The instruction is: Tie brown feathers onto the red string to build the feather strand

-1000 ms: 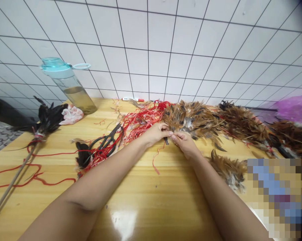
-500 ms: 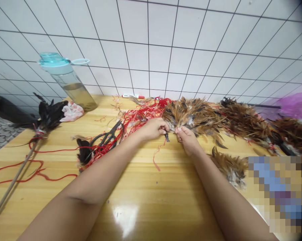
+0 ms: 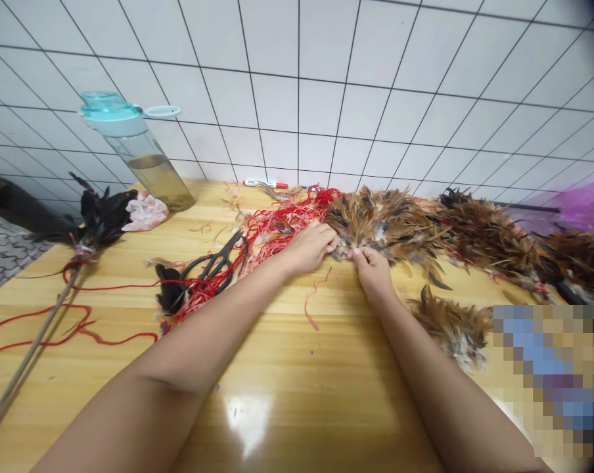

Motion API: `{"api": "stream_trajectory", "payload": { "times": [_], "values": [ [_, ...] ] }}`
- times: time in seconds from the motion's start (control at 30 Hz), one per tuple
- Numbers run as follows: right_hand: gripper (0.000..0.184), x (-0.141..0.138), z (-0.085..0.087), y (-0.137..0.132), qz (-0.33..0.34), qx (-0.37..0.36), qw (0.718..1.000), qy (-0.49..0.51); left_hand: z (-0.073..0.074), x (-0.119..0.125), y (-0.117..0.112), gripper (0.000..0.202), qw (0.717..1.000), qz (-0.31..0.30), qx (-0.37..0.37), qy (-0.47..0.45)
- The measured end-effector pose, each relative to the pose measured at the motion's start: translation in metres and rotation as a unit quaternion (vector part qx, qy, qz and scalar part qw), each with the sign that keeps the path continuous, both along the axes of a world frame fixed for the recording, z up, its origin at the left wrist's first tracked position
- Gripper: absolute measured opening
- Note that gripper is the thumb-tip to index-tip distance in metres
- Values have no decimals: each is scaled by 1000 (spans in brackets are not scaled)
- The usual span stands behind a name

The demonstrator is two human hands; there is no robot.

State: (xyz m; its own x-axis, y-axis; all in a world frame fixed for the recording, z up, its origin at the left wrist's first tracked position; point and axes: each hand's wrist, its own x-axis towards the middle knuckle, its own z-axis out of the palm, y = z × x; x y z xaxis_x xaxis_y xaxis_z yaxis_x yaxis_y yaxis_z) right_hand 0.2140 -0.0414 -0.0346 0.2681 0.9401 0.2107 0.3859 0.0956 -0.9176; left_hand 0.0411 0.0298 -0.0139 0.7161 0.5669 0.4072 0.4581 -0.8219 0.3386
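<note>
At the near edge of a big brown feather pile (image 3: 390, 217), both hands are close together. My left hand (image 3: 314, 246) is closed with the fingers curled in; whatever they hold is hidden. A small gap to the right, my right hand (image 3: 370, 268) pinches thumb against fingers at the quill ends of the brown feathers. I cannot make out exactly what is in that pinch. A short red string (image 3: 314, 302) lies on the table below the hands. Left of the pile is a heap of tangled red string (image 3: 287, 223).
Black scissors (image 3: 213, 266) lie beside my left forearm. A stick with black feathers (image 3: 60, 305) lies at the left, near a tilted-looking water bottle (image 3: 154, 167). A small feather bunch (image 3: 452, 325) and a feather duster (image 3: 494, 240) are at the right. A red marker (image 3: 266, 184) rests by the tiled wall.
A small dark piece that showed below my left fingers is out of sight now. My left hand has turned slightly, hiding its fingertips. The whole view has shifted a little.
</note>
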Motion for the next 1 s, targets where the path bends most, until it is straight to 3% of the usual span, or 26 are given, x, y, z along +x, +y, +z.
{"api": "stream_trajectory", "payload": {
  "times": [0.23, 0.4, 0.53, 0.7, 0.83, 0.9, 1.0],
  "values": [
    [22, 3, 1, 2, 2, 3, 998, -55, 10, 4, -12, 15, 995, 15, 93, 41],
    [23, 3, 0, 2, 27, -15, 998, -48, 19, 7, -22, 20, 980, 17, 177, 84],
    [23, 4, -4, 4, 44, -31, 998, -33, 20, 9, -24, 22, 975, 16, 201, 94],
    [20, 3, -7, 6, 59, -22, 998, 5, 14, 10, -21, 21, 981, -8, 181, 64],
    [22, -1, -3, 4, 89, -43, 994, 45, 14, 10, -19, 19, 994, -20, 106, -29],
    [24, -1, 0, 3, 87, -51, 992, 76, 17, 10, -18, 16, 992, 1, 71, -100],
    [30, 0, 4, 1, 83, -55, 986, 132, 22, 7, -14, 19, 976, 97, 35, -193]
  ]
}}
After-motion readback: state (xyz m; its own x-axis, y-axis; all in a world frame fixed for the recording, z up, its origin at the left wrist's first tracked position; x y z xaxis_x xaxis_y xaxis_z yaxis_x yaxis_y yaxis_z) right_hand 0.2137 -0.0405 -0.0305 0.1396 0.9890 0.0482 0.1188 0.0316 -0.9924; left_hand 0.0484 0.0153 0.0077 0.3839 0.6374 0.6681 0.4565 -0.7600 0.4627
